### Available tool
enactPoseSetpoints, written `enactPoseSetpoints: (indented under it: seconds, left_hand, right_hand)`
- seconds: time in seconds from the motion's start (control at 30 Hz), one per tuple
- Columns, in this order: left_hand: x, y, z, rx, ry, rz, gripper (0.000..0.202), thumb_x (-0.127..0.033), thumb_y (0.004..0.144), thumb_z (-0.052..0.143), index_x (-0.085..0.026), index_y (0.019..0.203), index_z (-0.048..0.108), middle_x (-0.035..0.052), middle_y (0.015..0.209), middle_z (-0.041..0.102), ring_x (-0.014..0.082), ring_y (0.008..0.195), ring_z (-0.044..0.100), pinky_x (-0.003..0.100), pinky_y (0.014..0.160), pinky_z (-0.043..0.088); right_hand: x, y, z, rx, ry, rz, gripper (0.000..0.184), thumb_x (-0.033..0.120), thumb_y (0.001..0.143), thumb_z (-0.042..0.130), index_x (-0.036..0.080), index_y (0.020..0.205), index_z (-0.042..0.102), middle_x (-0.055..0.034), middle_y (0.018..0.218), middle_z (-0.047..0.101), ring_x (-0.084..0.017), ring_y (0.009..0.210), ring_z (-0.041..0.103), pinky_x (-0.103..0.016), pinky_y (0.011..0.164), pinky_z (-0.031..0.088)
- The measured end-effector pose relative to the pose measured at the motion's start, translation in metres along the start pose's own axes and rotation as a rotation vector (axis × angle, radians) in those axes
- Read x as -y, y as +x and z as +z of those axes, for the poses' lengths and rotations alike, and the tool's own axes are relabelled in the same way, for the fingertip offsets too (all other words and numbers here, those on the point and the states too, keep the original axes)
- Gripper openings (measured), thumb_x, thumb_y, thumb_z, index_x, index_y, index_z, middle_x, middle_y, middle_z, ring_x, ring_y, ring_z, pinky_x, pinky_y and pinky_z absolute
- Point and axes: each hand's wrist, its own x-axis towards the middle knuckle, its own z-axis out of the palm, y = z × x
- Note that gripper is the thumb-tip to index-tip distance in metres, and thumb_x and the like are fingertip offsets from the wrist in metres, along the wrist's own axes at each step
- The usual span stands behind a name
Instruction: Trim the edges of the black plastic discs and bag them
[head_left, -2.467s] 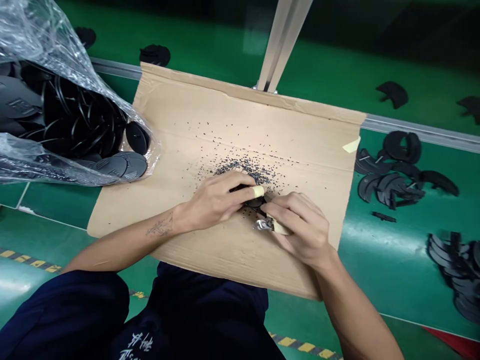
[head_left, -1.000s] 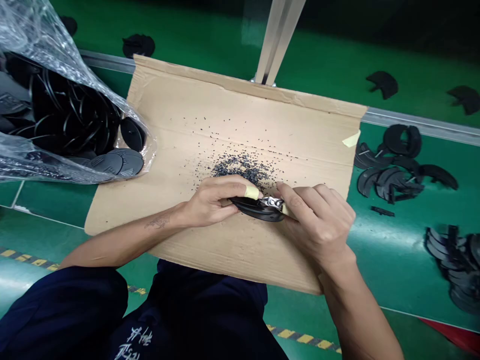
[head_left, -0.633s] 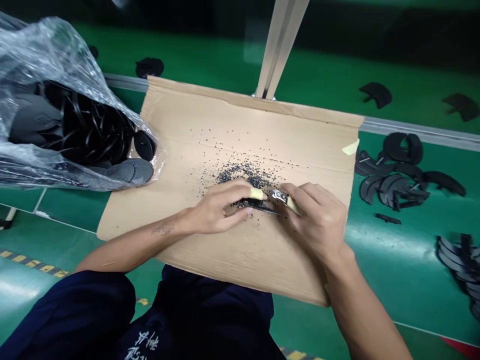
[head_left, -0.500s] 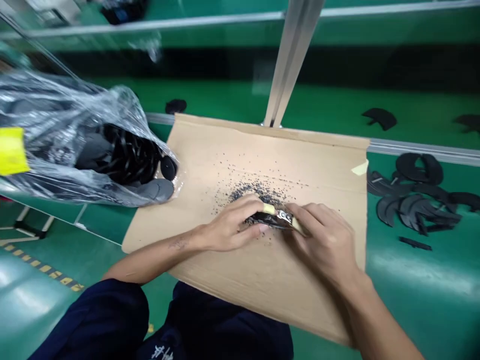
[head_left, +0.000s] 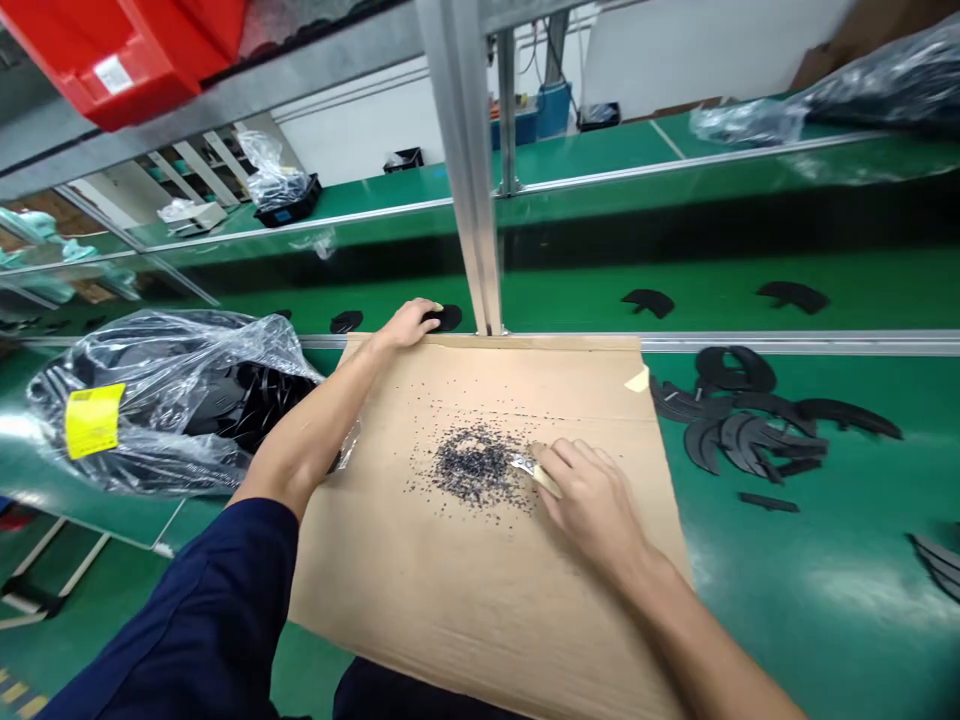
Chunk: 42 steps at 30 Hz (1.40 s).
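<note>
Disc handling was under way: left hand (head_left: pixel 407 323) at a black disc (head_left: pixel 448 318), pinch undeterminable; right hand (head_left: pixel 589 495), fingers closed around a metal-headed tool (head_left: pixel 523 463). Next move seemingly called for steady left-finger control.

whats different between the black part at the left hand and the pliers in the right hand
The black part is dark with a rounded outline; the pliers show a shiny metal head and pale handle.

The black part is at the left hand, beyond the cardboard's far edge; the pliers are in the right hand, over the cardboard.

Both are partly hidden by fingers.
</note>
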Motion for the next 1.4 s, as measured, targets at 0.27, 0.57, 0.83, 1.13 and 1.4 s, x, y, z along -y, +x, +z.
enactPoseSetpoints:
  seconds: [0.27,0.57,0.83,1.13,1.4]
  left_hand:
    - [-0.077,-0.016,-0.024,0.518,-0.246,0.371,0.035,-0.048,0.094,0.057,-0.021,0.111,0.071,0.0054,0.110,0.076,0.0205,0.100,0.070,0.030,0.089,0.055]
    - [-0.228,0.096,0.111,0.208,-0.155,0.239,0.014,-0.026,0.094,0.058,-0.015,0.097,0.067,0.0100,0.101,0.074,0.0218,0.093,0.066,0.032,0.086,0.048]
    - [-0.231,0.112,0.122,0.163,-0.190,0.041,0.008,-0.020,0.087,0.063,-0.016,0.080,0.065,0.0114,0.091,0.072,0.0254,0.098,0.067,0.033,0.088,0.049]
    - [-0.141,-0.028,0.001,0.504,-0.468,0.315,0.012,-0.024,0.080,0.064,-0.013,0.077,0.067,-0.0009,0.067,0.063,0.0086,0.060,0.053,0.019,0.058,0.041]
    - [-0.063,-0.162,-0.037,0.644,-0.352,0.358,0.024,-0.037,0.098,0.056,-0.018,0.091,0.068,0.0044,0.086,0.070,0.0146,0.078,0.067,0.023,0.071,0.051]
  right_hand:
    - [0.015,-0.010,-0.004,0.096,0.008,0.056,0.017,0.008,0.087,0.063,0.017,0.102,0.063,-0.0067,0.097,0.067,-0.022,0.091,0.055,-0.034,0.079,0.039]
    - [0.014,-0.015,-0.004,0.091,-0.005,0.055,0.018,0.007,0.089,0.060,0.014,0.105,0.062,-0.0070,0.095,0.064,-0.022,0.091,0.052,-0.035,0.077,0.038]
    - [0.017,-0.014,-0.009,0.051,-0.033,0.002,0.016,0.005,0.093,0.054,0.014,0.102,0.065,-0.0065,0.090,0.063,-0.021,0.083,0.051,-0.034,0.073,0.038]
    - [0.014,-0.011,-0.023,-0.479,0.020,0.034,0.031,0.007,0.095,0.048,0.018,0.120,0.064,-0.0124,0.110,0.064,-0.019,0.094,0.062,-0.032,0.076,0.049]
    - [0.018,0.001,-0.008,-0.203,0.499,-0.255,0.026,0.006,0.092,0.054,0.021,0.112,0.062,-0.0093,0.099,0.072,-0.021,0.091,0.070,-0.032,0.072,0.055]
